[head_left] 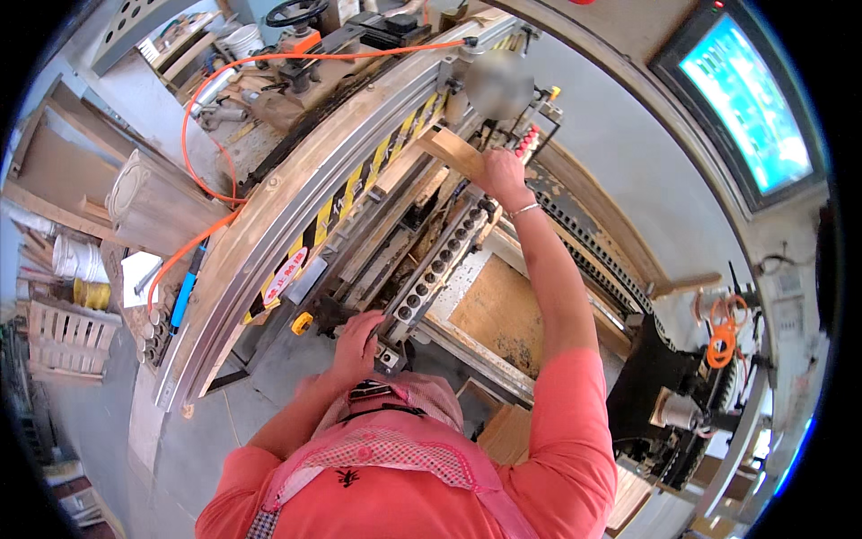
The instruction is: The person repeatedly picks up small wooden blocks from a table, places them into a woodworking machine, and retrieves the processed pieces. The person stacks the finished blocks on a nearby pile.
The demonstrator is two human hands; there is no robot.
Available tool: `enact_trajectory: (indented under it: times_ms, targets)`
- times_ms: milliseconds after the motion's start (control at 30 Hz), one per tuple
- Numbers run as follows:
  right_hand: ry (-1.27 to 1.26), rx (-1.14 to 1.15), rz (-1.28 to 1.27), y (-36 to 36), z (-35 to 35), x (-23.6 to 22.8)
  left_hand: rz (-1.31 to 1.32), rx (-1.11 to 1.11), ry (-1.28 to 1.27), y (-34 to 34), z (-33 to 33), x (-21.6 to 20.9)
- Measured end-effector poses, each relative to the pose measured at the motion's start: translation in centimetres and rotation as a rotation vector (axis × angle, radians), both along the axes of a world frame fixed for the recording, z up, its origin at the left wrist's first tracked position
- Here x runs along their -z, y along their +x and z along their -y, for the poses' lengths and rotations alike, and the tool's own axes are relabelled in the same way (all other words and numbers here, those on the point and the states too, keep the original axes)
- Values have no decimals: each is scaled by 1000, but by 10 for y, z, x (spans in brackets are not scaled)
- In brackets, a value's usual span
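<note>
One wooden board (456, 154), just beside the striped beam (339, 207), has its end clasped in the right hand (505, 175). Left hand (357, 346), well apart, is near the row of black discs (430, 278); its hold cannot be told. Sound practice: keep the board level, knuckles clear of the machinery

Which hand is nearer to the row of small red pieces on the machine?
The right hand, just below the red pieces in the picture; the left hand is well away, toward the lower left.
</note>
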State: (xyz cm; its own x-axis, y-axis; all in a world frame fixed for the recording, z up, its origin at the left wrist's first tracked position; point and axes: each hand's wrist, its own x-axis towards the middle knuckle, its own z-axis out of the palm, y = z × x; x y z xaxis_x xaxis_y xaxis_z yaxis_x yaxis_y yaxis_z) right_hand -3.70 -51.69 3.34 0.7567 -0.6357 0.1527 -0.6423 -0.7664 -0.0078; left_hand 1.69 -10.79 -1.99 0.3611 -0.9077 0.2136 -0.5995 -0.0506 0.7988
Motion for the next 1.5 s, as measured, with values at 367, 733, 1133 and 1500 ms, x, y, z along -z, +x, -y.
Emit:
enact_trajectory:
  times_ms: [367,733,1133,1500]
  targets:
    - [260,58,-173,30,27,6,-80,-137,39,-5,11,-7]
    - [707,-348,113,-72,-94,-52,-1084,6,-110,-11,115,-24]
    - [265,-118,-46,-31,-13,-35,-969,-72,-216,-9,76,20]
    - [206,34,-183,44,29,29,-648,-10,-186,-4,69,12]
